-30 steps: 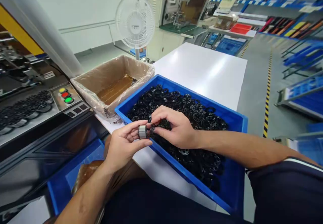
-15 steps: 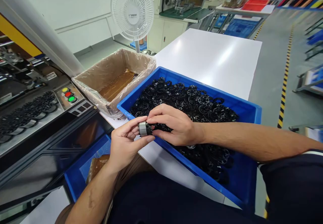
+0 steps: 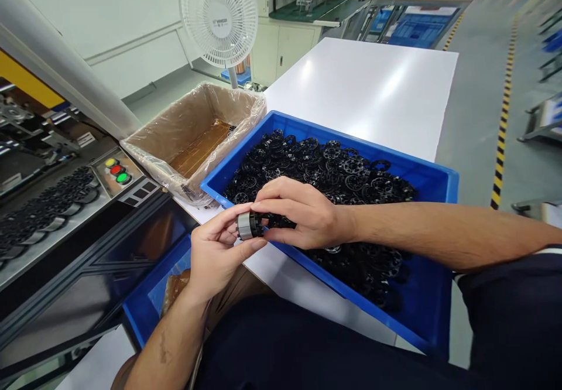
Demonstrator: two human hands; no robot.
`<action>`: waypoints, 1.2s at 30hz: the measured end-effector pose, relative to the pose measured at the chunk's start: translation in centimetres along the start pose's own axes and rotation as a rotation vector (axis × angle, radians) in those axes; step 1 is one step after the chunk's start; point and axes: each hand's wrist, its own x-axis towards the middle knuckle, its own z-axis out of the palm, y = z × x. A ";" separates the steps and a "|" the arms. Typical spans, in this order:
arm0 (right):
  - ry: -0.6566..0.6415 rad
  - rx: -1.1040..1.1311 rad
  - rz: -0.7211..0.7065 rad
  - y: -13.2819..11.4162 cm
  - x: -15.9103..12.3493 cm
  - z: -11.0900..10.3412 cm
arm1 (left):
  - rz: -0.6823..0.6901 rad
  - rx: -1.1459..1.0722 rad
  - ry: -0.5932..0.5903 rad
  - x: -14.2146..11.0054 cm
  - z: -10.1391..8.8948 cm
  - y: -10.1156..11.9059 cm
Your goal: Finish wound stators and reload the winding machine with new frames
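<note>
My left hand (image 3: 215, 252) pinches a small silver metal ring (image 3: 244, 225) between thumb and fingers, just over the near left corner of a blue bin (image 3: 432, 179). My right hand (image 3: 298, 211) is closed on a black plastic ring part (image 3: 259, 223) and presses it against the metal ring. The bin holds a heap of black plastic ring parts (image 3: 329, 173). Both hands meet above the bin's front wall.
A plastic-lined cardboard box (image 3: 193, 138) stands left of the bin. A machine panel with coloured buttons (image 3: 116, 170) and rows of black parts (image 3: 44, 202) lies at far left. A white fan (image 3: 218, 15) stands behind, a white table (image 3: 369, 85) beyond, another blue bin (image 3: 153, 284) below.
The view has tilted down and shifted slightly. The hands stay together; the black part sits closer against the metal ring than before.
</note>
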 end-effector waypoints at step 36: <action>-0.110 0.280 0.273 0.0 -0.2 0.6 | -0.008 0.239 -0.185 -4.4 -0.6 -2.0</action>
